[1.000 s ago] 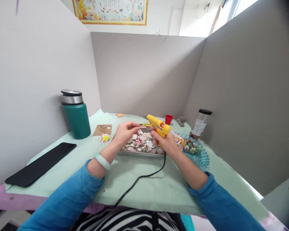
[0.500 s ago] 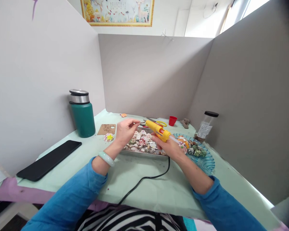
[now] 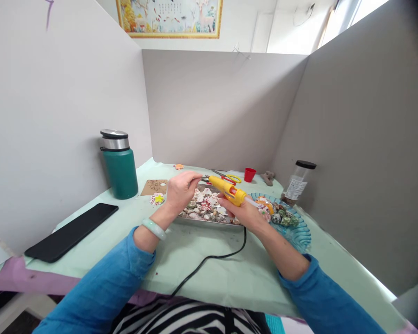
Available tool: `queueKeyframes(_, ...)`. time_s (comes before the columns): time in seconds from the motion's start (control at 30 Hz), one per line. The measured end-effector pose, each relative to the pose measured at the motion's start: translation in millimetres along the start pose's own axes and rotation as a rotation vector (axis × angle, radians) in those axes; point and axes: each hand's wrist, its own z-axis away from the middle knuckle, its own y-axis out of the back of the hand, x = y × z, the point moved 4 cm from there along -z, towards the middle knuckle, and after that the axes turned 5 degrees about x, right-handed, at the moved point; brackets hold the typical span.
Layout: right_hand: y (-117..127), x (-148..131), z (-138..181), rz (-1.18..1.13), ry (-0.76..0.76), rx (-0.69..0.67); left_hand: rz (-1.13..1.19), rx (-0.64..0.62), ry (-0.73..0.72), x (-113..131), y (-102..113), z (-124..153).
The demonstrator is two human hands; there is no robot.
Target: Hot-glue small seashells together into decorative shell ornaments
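Observation:
My right hand (image 3: 242,211) is wrapped round a yellow hot glue gun (image 3: 228,189), its nozzle pointing left and a clear glue stick at its rear. A black cord (image 3: 209,258) trails from it towards the table's front edge. Just left of the nozzle, my left hand (image 3: 183,190) is pinched closed; whatever sits between its fingertips is too small to name. Both hands are above a metal tray (image 3: 209,223) filled with seashells (image 3: 205,204) and small stones.
A green bottle (image 3: 120,171) and a black flat case (image 3: 73,232) are at left, near a brown board (image 3: 153,187) and a yellow-starred piece (image 3: 157,199). Scissors (image 3: 232,178) and a red cup (image 3: 250,175) lie behind. A blue plate (image 3: 301,239) and a clear jar (image 3: 297,183) stand at right.
The glue gun has shifted very slightly left, its nozzle nearer my left fingertips. The left hand keeps its pinch almost in place.

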Motion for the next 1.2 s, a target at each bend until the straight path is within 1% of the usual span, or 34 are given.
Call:
queueKeyframes(0.1, -0.5, -0.5, 0.6, -0.007, 0.0, -0.01, 0.007, 0.013, -0.025, 0.9, 0.5, 0.5)
queueKeyframes(0.17, -0.4, -0.9, 1.0, 0.001, -0.007, -0.011, 0.018, 0.017, -0.014, 0.4, 0.7, 0.8)
queueKeyframes(0.43, 0.2, -4.5, 1.8, 0.019, 0.003, -0.012, 0.077, 0.042, 0.112, -5.1, 0.7, 0.7)
queueKeyframes(0.5, -0.3, -4.4, 2.4, 0.016, -0.005, -0.015, 0.123, 0.033, 0.207, -8.6, -0.9, 1.3)
queueKeyframes(0.57, -0.7, -3.9, 2.8, 0.015, -0.005, -0.016, 0.219, 0.004, 0.362, -13.2, -4.7, 2.6)
queueKeyframes(0.63, 0.3, -3.7, 2.6, 0.024, 0.017, 0.01, 0.354, -0.023, 0.524, -16.4, -9.6, 4.1)
queueKeyframes(0.7, 2.5, -3.1, 1.8, 0.043, 0.047, 0.054, 0.482, -0.027, 0.638, -17.2, -13.5, 4.6)
queueKeyframes(0.8, 5.7, -1.2, 0.5, 0.093, 0.097, 0.108, 0.612, -0.003, 0.715, -16.1, -15.8, 4.0)
queueKeyframes(1.0, 2.9, -4.0, 2.4, 0.262, 0.352, 0.115, 0.742, -0.011, 0.788, -13.2, -16.9, 4.8)
queueKeyframes(1.2, 1.6, -12.0, 6.3, 0.313, 0.517, 0.119, 0.778, -0.006, 0.825, -9.4, -16.6, 5.3)
